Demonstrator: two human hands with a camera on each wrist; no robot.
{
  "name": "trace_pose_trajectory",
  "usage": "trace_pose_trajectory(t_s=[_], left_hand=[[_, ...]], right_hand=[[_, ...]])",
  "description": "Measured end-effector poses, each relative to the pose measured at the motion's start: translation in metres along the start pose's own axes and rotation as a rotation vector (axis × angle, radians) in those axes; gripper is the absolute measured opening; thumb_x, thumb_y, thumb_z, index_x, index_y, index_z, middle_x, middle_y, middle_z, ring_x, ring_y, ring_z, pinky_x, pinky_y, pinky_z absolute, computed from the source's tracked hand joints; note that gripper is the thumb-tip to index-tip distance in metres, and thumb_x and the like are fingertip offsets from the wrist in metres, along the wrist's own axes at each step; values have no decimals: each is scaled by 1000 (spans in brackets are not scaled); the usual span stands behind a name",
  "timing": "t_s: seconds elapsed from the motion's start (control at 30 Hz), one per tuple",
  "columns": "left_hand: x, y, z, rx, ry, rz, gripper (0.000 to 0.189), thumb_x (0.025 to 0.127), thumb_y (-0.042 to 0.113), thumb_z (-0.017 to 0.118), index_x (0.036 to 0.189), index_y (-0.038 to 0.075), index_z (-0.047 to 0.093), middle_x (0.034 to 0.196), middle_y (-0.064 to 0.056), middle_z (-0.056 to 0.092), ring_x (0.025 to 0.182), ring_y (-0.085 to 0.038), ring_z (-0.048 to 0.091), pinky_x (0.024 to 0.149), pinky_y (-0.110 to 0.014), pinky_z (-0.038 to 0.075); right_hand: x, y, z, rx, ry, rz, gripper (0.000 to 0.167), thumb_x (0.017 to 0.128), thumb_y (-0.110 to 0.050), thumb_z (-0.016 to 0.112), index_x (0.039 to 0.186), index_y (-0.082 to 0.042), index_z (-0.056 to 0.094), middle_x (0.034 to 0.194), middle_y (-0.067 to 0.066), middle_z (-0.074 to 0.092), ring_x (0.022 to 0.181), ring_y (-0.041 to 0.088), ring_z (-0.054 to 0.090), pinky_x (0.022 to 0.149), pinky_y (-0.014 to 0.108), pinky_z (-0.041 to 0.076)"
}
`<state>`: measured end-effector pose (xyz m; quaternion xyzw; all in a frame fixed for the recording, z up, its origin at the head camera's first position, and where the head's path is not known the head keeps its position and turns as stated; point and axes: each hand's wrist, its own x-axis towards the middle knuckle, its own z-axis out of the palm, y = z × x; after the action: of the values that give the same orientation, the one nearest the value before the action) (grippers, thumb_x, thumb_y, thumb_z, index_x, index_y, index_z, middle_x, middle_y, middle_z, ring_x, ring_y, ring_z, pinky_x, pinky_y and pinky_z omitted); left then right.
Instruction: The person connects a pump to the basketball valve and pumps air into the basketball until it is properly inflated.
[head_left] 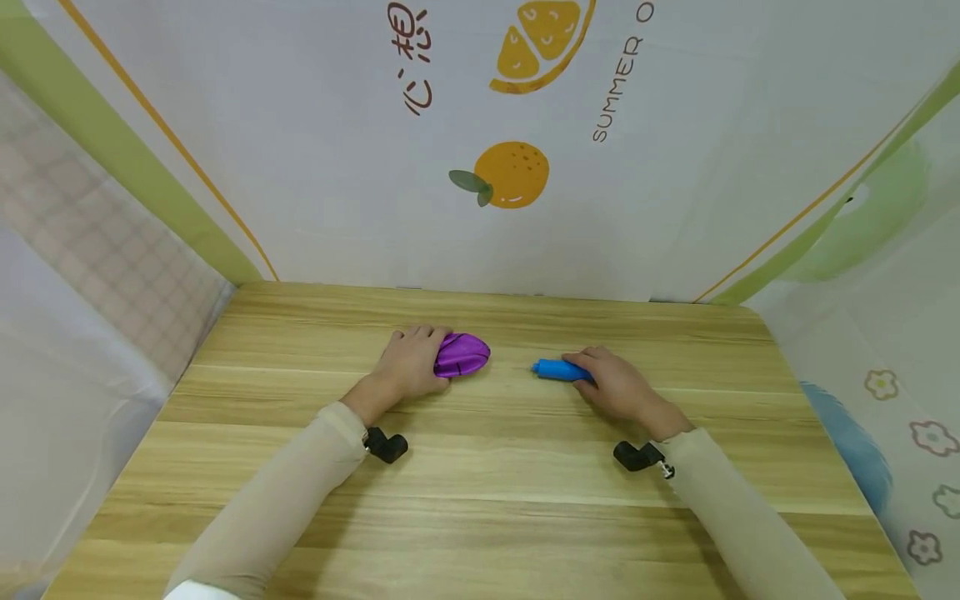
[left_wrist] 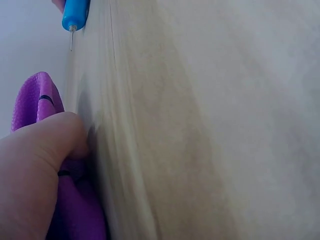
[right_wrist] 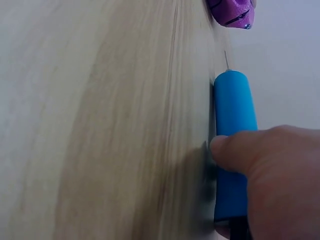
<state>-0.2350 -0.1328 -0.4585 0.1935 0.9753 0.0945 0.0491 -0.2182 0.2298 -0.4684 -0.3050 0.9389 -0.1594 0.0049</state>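
Mid-frame on the worktop (head_left: 480, 475), the left hand (head_left: 411, 362) grips a limp ball (head_left: 465, 356) by its left end; further right, the right hand's (head_left: 617, 387) fingers curl round a pump (head_left: 557, 370). Both long axes run roughly left-right; I see the needle (right_wrist: 226, 61) pointing left across a gap toward the ball.

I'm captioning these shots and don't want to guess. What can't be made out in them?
Head view: the left end of the purple ball, covered by the left hand.
Head view: the rear end of the blue pump, covered by the right hand.
Head view: the needle, too small to see clearly.
Right wrist view: most of the ball, cut off by the top edge.
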Motion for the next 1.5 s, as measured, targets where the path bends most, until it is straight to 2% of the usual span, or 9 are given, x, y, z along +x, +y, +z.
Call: trace_pose_trajectory(t_s=[0.27,0.5,0.63,0.83,1.07,1.3,1.5], left_hand=[[0,-3,3,-11,14,4,87,79,39,78,152,10,42,138,-17,56,129,-36,49,106,-58,38],[-2,-5,2,-26,23,20,82,80,36,78,149,8,44,139,-16,58,130,-35,52,106,-59,38],[-1,-4,2,-18,24,27,80,79,36,78,146,8,47,136,-15,62,128,-33,56,106,-58,38],[0,-3,2,-7,26,30,80,80,39,79,146,7,45,140,-17,59,132,-34,52,108,-60,36],[-1,-4,3,-12,69,43,82,79,39,78,145,6,44,138,-18,56,129,-36,51,109,-59,37],[-2,-6,2,-52,90,57,81,76,36,80,143,6,46,134,-17,57,125,-34,53,105,-53,43],[-4,-10,-1,-108,74,79,80,75,34,82,142,5,48,132,-15,59,122,-32,55,102,-50,47]], right_hand=[[-3,1,1,12,28,-25,51,97,-12,68,146,-5,55,119,13,64,108,30,61,91,49,52],[-5,0,-2,27,55,-55,52,99,-15,67,148,-9,53,123,13,64,112,31,61,92,50,52],[-6,-1,-3,14,67,-77,52,98,-15,68,148,-11,53,122,14,64,112,31,62,91,50,53],[-9,-2,-5,-17,90,-108,53,98,-14,68,148,-13,54,121,13,65,112,32,62,91,50,53],[-12,-6,-10,-60,97,-109,54,97,-16,70,148,-16,54,119,12,65,110,30,64,88,49,55],[-13,-10,-15,-96,102,-124,54,94,-17,73,146,-15,57,115,11,66,103,28,65,82,46,56],[-15,-15,-19,-104,120,-147,57,91,-15,76,145,-16,58,114,11,67,100,27,66,78,45,57]])
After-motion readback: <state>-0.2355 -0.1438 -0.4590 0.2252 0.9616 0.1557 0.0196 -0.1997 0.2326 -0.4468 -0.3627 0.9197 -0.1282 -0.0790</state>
